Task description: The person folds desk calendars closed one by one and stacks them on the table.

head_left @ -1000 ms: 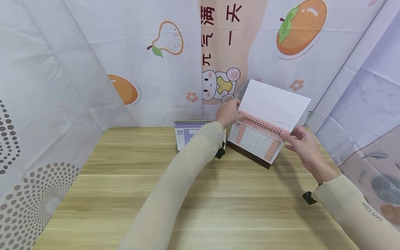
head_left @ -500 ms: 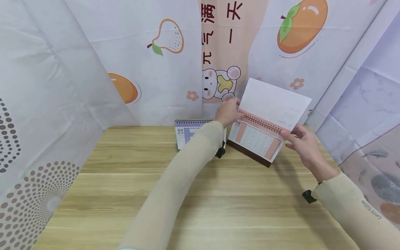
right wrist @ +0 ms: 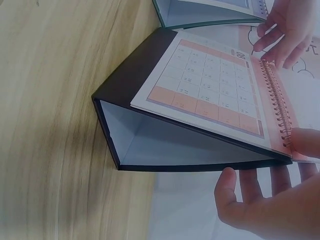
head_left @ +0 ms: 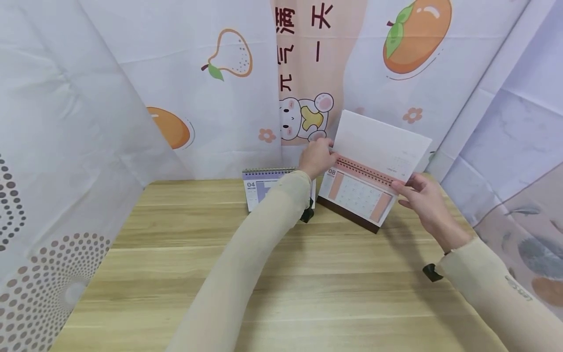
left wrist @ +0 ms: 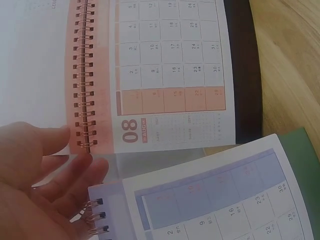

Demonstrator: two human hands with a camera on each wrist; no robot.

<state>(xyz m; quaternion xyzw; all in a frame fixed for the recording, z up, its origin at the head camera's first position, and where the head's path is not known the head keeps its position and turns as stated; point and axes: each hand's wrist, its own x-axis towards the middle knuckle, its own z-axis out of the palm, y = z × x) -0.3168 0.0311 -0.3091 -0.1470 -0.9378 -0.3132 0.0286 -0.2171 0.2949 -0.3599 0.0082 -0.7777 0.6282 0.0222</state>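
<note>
An orange desk calendar open at "08" stands on its dark base at the back of the wooden table. One white page is raised above the spiral binding. My left hand pinches the left end of the binding, its fingers beside the coil. My right hand holds the right end, thumb in front and fingers behind the top edge. The calendar's hollow dark base faces the right wrist camera.
A purple desk calendar showing "04" stands just left of the orange one, partly behind my left forearm, and also shows below it as the purple calendar. Printed fabric curtains close in the table at the back and both sides.
Both hands keep their hold on the orange calendar and the raised page stays up. Only the view has shifted slightly.
</note>
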